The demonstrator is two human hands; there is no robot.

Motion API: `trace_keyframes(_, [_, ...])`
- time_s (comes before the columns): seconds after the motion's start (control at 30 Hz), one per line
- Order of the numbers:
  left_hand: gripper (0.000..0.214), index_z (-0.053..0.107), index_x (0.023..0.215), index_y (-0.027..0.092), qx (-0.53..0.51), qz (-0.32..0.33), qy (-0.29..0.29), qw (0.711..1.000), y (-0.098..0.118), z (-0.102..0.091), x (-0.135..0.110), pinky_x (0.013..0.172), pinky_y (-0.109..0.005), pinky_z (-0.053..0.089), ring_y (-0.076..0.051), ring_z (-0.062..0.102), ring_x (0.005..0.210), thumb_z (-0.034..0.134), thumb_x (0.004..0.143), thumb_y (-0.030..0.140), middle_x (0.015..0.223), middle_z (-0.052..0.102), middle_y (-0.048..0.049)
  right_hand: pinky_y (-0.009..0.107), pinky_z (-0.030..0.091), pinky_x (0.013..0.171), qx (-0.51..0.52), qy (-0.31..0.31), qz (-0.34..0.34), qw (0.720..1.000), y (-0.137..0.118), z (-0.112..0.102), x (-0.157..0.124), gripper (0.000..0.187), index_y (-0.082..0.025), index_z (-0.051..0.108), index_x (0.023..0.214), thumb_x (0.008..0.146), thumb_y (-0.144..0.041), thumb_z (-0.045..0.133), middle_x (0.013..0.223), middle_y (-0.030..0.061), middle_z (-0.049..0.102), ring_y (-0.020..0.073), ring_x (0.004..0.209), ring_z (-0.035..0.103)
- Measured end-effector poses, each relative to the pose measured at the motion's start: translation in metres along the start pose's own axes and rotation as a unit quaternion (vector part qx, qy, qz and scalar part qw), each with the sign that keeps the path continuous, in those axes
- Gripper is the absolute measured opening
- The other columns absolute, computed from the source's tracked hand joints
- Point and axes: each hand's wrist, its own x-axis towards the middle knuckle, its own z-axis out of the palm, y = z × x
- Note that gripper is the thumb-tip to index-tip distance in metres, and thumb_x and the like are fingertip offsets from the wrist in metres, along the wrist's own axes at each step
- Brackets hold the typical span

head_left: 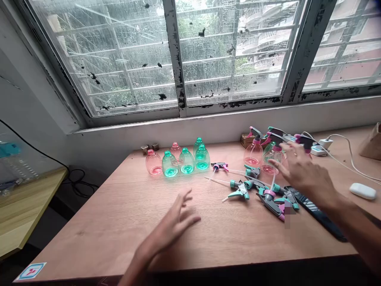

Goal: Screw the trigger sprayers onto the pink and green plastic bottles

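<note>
Upright pink and green bottles (187,162), loose sprayers (243,190)

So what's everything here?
Open bottles: six, pink, green, centre
Spray bottles: several, pink, green, right
Spray tops: several, grey, teal, pink, right
Pots: two, brown, back
Basket: one, brown, back
Plug: one, white, right
Cables: some, white, right
Case: one, white, right
Flat object: one, dark, right
Bag or box: one, brown, right
Sticker: one, blue, red, left corner
Window: one, grey, behind
Table: one, brown, beneath
Side table: one, yellowish, left
Cord: one, black, left
Left hand: one, centre
Right hand: one, right
</note>
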Motion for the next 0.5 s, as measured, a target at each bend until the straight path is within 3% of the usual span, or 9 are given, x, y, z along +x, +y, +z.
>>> trace_keyframes(0.07, [0.062, 0.033, 0.147, 0.026, 0.039, 0.008, 0.056, 0.998, -0.011, -0.018, 0.037, 0.110, -0.047, 0.043, -0.029, 0.047, 0.137, 0.058, 0.093, 0.045, 0.149, 0.047, -0.0130, 0.055, 0.056, 0.077, 0.060, -0.030, -0.077, 0.995, -0.014, 0.015, -0.024, 0.052, -0.021, 0.042, 0.141, 0.100, -0.051, 0.033, 0.149, 0.0190, 0.047, 0.0421, 0.115, 0.061])
trace_keyframes(0.13, [0.066, 0.033, 0.146, 0.022, 0.081, 0.014, 0.124, 0.989, -0.025, -0.037, 0.077, 0.120, -0.055, 0.022, -0.033, 0.026, 0.147, 0.062, 0.091, 0.043, 0.157, 0.034, -0.0148, 0.046, 0.053, 0.094, 0.086, -0.064, -0.155, 0.982, -0.031, 0.035, -0.045, 0.040, -0.021, 0.053, 0.133, 0.101, -0.042, 0.041, 0.139, 0.0147, 0.060, 0.0321, 0.125, 0.057])
trace_keyframes(0.2, [0.064, 0.034, 0.146, 0.017, 0.114, 0.010, 0.182, 0.977, -0.040, -0.054, 0.112, 0.121, -0.058, 0.013, -0.036, 0.016, 0.149, 0.061, 0.092, 0.038, 0.159, 0.027, -0.0171, 0.049, 0.046, 0.103, 0.093, -0.083, -0.213, 0.969, -0.047, 0.053, -0.061, 0.039, -0.024, 0.057, 0.131, 0.096, -0.041, 0.053, 0.140, 0.0121, 0.060, 0.0322, 0.126, 0.055])
trace_keyframes(0.27, [0.060, 0.040, 0.143, 0.017, 0.139, 0.001, 0.214, 0.967, -0.054, -0.067, 0.136, 0.118, -0.063, 0.017, -0.038, 0.021, 0.147, 0.063, 0.091, 0.036, 0.157, 0.030, -0.0168, 0.058, 0.040, 0.105, 0.086, -0.073, -0.232, 0.966, -0.060, 0.062, -0.072, 0.047, -0.023, 0.054, 0.136, 0.093, -0.040, 0.059, 0.144, 0.0148, 0.056, 0.0368, 0.131, 0.050])
trace_keyframes(0.33, [0.049, 0.049, 0.136, 0.019, 0.153, -0.007, 0.217, 0.964, -0.066, -0.074, 0.147, 0.111, -0.062, 0.031, -0.036, 0.039, 0.137, 0.062, 0.092, 0.034, 0.150, 0.043, -0.0130, 0.064, 0.035, 0.106, 0.084, -0.061, -0.235, 0.966, -0.066, 0.064, -0.078, 0.045, -0.021, 0.053, 0.137, 0.094, -0.032, 0.059, 0.141, 0.0163, 0.058, 0.0381, 0.130, 0.049])
trace_keyframes(0.4, [0.040, 0.055, 0.130, 0.019, 0.155, -0.014, 0.205, 0.966, -0.072, -0.074, 0.148, 0.103, -0.057, 0.043, -0.031, 0.053, 0.125, 0.061, 0.093, 0.033, 0.139, 0.053, -0.0108, 0.066, 0.029, 0.108, 0.097, -0.056, -0.240, 0.964, -0.067, 0.059, -0.080, 0.038, -0.020, 0.055, 0.135, 0.097, -0.023, 0.054, 0.133, 0.0149, 0.064, 0.0363, 0.126, 0.053])
trace_keyframes(0.5, [0.043, 0.052, 0.131, 0.018, 0.136, -0.027, 0.186, 0.973, -0.071, -0.067, 0.135, 0.099, -0.054, 0.048, -0.030, 0.058, 0.118, 0.062, 0.093, 0.035, 0.135, 0.056, -0.0117, 0.064, 0.026, 0.110, 0.156, -0.052, -0.239, 0.957, -0.064, 0.049, -0.083, 0.036, -0.024, 0.056, 0.133, 0.098, -0.020, 0.048, 0.118, 0.0110, 0.071, 0.0333, 0.116, 0.060])
